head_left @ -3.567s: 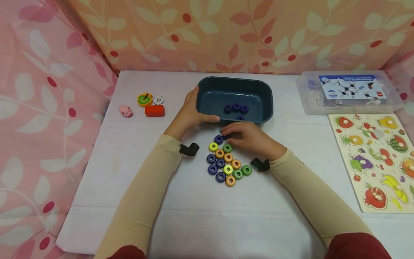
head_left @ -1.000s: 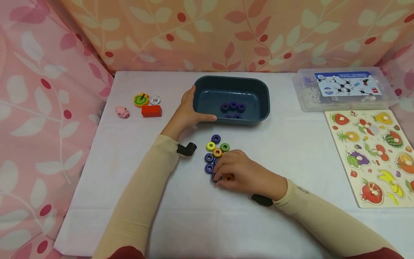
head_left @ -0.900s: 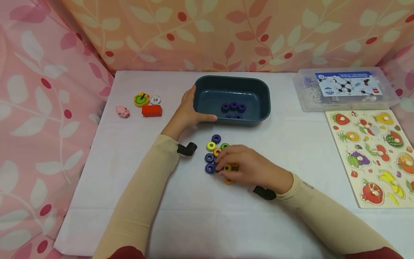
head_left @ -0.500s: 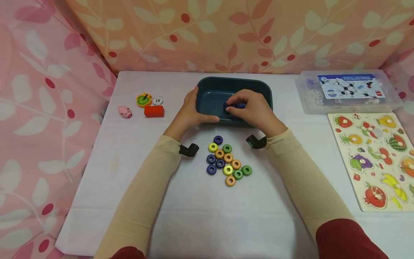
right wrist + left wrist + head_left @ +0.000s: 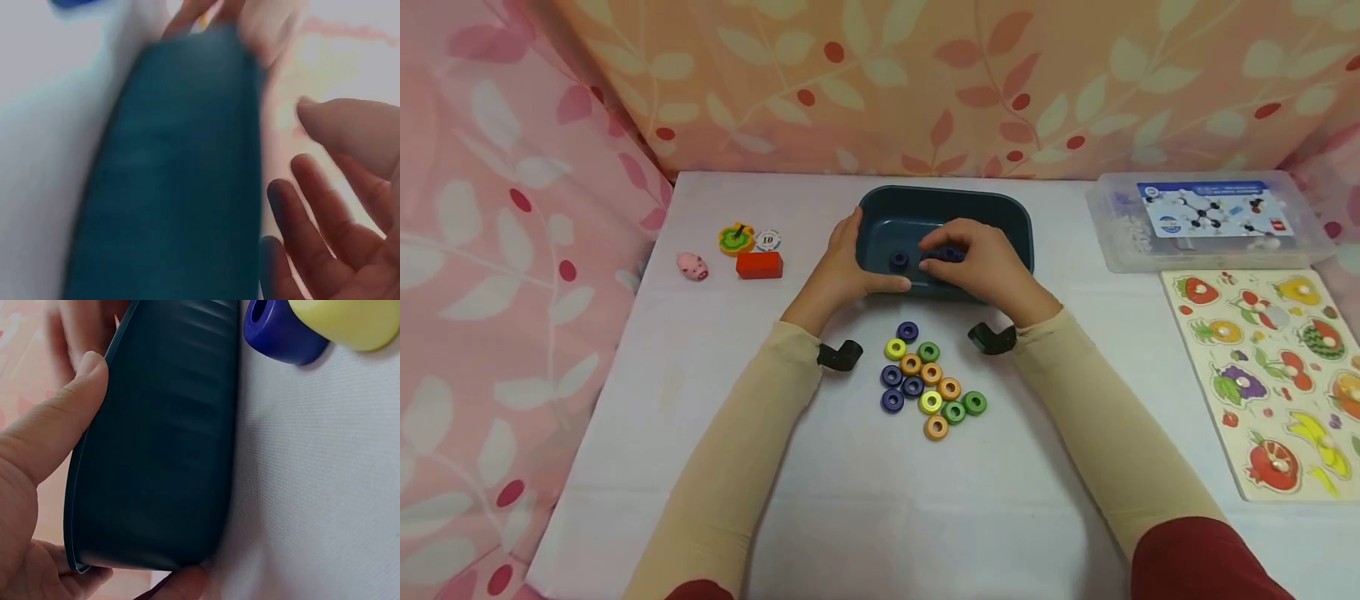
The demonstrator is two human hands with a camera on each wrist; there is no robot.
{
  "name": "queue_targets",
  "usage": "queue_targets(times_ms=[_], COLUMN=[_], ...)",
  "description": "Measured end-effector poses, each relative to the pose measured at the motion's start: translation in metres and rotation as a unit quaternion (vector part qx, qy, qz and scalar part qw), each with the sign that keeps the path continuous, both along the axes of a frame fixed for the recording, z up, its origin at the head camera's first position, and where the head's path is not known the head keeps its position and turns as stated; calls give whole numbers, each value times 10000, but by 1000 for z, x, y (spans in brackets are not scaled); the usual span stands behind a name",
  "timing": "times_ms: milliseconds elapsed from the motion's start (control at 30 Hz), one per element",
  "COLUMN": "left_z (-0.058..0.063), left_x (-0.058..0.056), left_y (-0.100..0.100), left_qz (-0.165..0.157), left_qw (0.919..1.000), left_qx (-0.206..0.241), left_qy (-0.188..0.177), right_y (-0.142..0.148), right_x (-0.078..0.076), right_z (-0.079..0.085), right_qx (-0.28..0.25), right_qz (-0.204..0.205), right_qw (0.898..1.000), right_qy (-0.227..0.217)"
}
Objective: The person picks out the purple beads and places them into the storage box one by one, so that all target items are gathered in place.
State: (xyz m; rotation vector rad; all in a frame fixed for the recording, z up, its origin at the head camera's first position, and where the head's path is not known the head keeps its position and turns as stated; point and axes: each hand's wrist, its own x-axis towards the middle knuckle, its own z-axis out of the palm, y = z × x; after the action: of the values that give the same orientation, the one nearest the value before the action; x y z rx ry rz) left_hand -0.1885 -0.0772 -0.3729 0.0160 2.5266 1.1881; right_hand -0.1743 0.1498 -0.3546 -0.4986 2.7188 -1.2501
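A dark teal plastic tub [image 5: 880, 233] stands at the back of the table. My left hand [image 5: 842, 271] grips its left end, thumb along the front rim; in the left wrist view the thumb [image 5: 90, 375] presses the rim. Over the tub's inside is my right hand [image 5: 992, 262], and the right wrist view shows its fingers [image 5: 319, 244] spread from the thumb with nothing between them. One dark blue ring [image 5: 898, 261] lies alone inside, left of other blue rings [image 5: 951, 254] partly hidden by that hand. In front, a loose cluster holds blue, yellow [image 5: 930, 402], orange [image 5: 936, 427] and green rings [image 5: 975, 403].
To the left lie a pink pig figure [image 5: 692, 266], a red block [image 5: 759, 266], a tree-shaped piece [image 5: 736, 239] and a white token marked 10 [image 5: 767, 241]. A clear plastic case [image 5: 1210, 225] and a fruit puzzle board [image 5: 1262, 375] are at the right.
My right hand has moved from the cluster up into the tub with a dark blue ring and let it go there. The cluster has one blue ring fewer; my left hand stays on the tub.
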Motion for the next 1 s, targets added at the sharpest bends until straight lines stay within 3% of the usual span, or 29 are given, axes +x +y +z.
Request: queue_targets(times_ms=[133,267,367,567,700,867,1000], left_z=[0,0,0,1,2,2,2], left_x=[1,0,0,0,1,1,0], left_y=[-2,-3,-2,2,1,1,1], left_qz=[34,11,23,45,42,11,17], left_qw=[10000,10000,10000,10000,10000,10000,10000], left_qx=[-31,-48,-56,-21,4,-1,-29], left_qy=[24,43,45,-13,-28,-8,-27], right_y=[0,-9,-18,-28,-31,-31,-27], right_x=[45,82,99,109,111,111,107], right_z=[8,1,-9,-27,-31,-31,-24], right_qx=[-440,-221,97,657,852,952,605], right_qz=[611,1606,2085,2634,2787,2862,2873], right_qw=[9968,9866,9780,9618,9537,9493,9532], right_qy=[285,154,27,364,743,885,719])
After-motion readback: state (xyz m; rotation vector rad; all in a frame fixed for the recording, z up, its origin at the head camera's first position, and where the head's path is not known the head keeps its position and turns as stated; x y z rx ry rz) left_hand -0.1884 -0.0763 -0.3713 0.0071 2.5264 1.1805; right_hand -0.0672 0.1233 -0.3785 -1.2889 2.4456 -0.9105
